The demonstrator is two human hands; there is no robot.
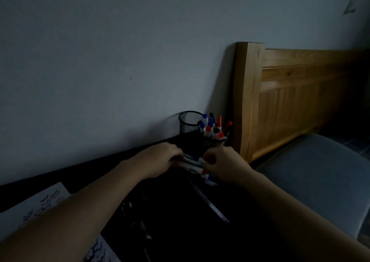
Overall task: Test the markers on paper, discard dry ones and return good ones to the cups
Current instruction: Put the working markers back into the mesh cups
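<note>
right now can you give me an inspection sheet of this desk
surface: dark black tabletop, dimly lit
job's things: bundle of white markers lying between both hands; black mesh cup full of capped markers; second black mesh cup behind it, contents unseen; white paper with scribbled test marks at left
clutter: long dark pen-like item, unclear
grips: left hand and right hand curled on the bundle
cables: nothing seen
surroundings: grey wall, wooden bed frame, grey cushion
</note>
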